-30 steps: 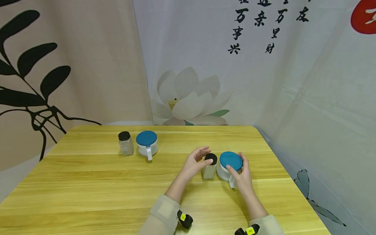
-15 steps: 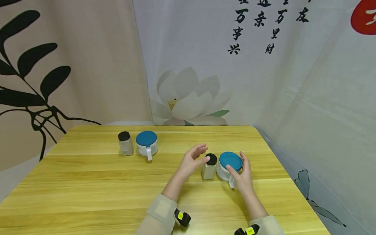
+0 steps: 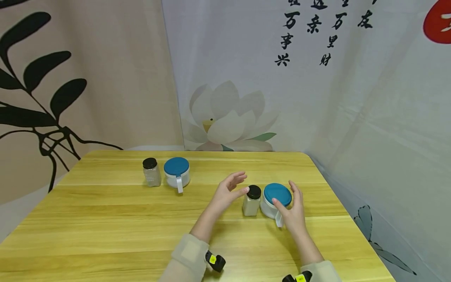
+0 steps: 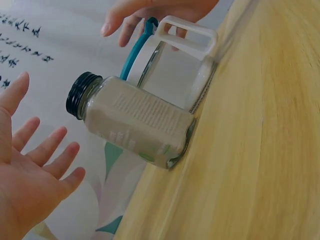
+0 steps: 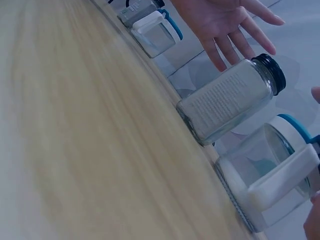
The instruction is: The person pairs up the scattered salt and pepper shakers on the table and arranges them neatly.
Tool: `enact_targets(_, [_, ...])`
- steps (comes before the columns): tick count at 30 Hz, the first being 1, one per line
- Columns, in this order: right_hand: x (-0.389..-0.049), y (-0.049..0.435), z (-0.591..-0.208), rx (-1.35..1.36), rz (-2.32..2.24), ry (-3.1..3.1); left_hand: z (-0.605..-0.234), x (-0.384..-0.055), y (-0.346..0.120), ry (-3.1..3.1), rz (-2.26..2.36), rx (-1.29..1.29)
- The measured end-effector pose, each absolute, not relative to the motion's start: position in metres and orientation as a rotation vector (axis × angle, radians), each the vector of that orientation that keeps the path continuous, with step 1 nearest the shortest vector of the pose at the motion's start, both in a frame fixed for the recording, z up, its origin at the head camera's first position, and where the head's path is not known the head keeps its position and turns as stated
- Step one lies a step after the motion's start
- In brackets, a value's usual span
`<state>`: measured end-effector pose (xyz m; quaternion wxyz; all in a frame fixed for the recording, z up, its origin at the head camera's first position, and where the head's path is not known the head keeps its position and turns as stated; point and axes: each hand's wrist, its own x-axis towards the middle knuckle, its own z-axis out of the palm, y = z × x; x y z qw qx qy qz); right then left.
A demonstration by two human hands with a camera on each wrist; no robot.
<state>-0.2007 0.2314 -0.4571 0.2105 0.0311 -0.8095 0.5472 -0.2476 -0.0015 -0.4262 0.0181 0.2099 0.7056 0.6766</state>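
A square glass jar with a black screw cap stands upright on the table, right beside a round clear container with a blue lid and a white handle. My left hand is just left of the jar, fingers spread and palm towards it; the left wrist view shows a gap between the hand and the jar. Around the blue-lidded container, my right hand has its thumb at the lid's front edge and straight fingers along the right side. Whether they touch it I cannot tell.
At the back left of the wooden table stand a second black-capped jar and a second blue-lidded container with its handle to the front. Behind the table hangs a printed cloth.
My left hand has drawn away from the jar's cap, to the left and slightly back. My right hand stays around the blue-lidded container, and both containers stand where they were.
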Motion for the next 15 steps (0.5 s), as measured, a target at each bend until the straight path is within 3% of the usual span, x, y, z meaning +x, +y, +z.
enact_targets(15, [-0.201, 0.228, -0.451, 0.16, 1.465, -2.229, -0.423, -0.243, -0.016, 2.254, 2.068, 0.673])
